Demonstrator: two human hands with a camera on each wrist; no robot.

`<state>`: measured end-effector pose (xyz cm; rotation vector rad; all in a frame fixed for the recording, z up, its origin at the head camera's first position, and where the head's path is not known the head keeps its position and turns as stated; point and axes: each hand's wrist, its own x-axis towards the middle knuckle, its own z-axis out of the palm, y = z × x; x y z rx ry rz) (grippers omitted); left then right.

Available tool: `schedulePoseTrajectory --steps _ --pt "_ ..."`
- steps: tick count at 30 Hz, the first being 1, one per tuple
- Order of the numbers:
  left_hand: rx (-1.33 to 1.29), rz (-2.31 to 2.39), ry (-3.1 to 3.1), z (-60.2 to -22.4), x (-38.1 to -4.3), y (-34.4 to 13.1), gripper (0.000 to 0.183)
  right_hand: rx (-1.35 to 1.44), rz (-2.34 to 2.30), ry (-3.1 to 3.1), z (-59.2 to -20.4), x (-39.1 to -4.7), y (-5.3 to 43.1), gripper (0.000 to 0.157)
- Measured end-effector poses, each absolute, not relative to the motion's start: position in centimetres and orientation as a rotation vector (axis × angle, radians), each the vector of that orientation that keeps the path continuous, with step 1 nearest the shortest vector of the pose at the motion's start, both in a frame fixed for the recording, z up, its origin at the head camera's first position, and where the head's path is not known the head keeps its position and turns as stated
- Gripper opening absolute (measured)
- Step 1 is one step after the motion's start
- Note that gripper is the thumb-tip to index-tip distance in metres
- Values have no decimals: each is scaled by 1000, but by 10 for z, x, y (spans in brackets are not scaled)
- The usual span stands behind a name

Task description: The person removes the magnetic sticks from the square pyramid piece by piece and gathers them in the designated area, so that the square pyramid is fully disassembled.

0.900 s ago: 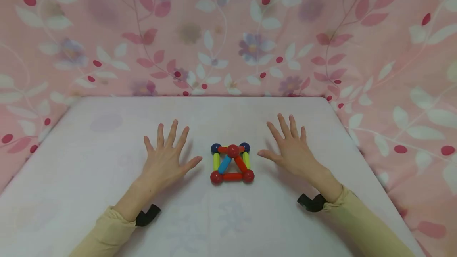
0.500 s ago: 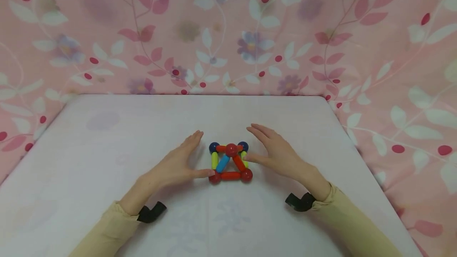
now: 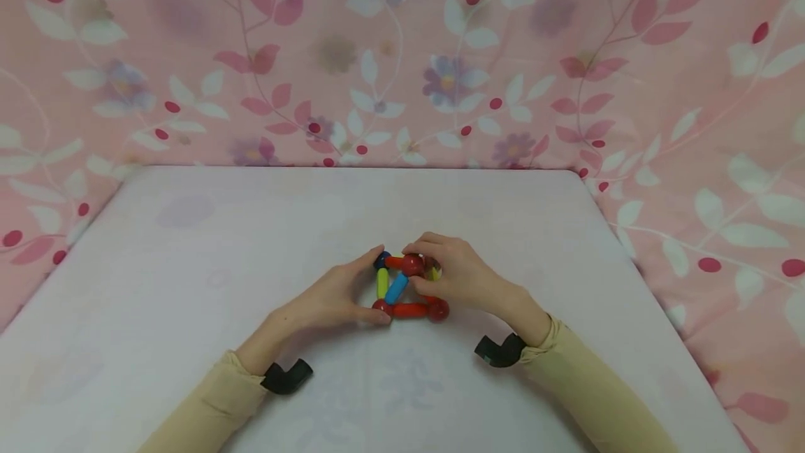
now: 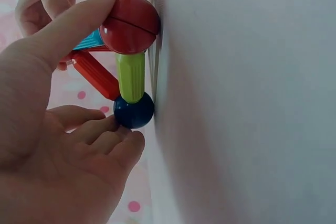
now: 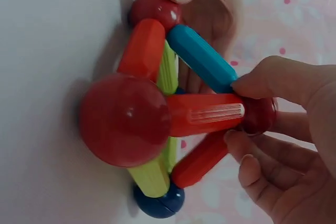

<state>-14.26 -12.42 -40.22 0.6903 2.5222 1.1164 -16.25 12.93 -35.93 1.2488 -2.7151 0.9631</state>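
A pyramid of magnetic sticks and balls (image 3: 410, 310) stands on the table, with red, blue and yellow-green sticks. My left hand (image 3: 330, 297) holds its left side. The thumb rests on the front-left red ball (image 4: 130, 30), and the fingertips touch the back-left navy ball (image 4: 134, 112). From the right, my right hand (image 3: 468, 272) pinches the red ball at the top (image 5: 261, 115) between thumb and fingers. The blue stick (image 5: 202, 57) slopes up to that ball. In the head view the right hand hides the back-right corner.
The white-covered table (image 3: 251, 208) extends around the pyramid on every side. Pink floral cloth (image 3: 390, 54) hangs behind the table and along its sides. A black curved piece (image 3: 287, 377) sits at the left wrist and another (image 3: 499, 350) at the right.
Both hands have come inward from spread positions beside the pyramid. The left now holds its left side, and the right has taken hold of the top red ball. The pyramid stays in place.
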Motion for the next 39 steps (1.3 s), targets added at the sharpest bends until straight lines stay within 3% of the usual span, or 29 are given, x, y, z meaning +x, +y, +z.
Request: schedulePoseTrajectory --steps 19,39 --pt "621 1161 2490 -406 -142 -123 112 1205 1012 -2575 -370 -163 130 36" --pt "582 1134 2493 -406 -140 -124 113 1117 1381 -2648 -380 -171 135 38"
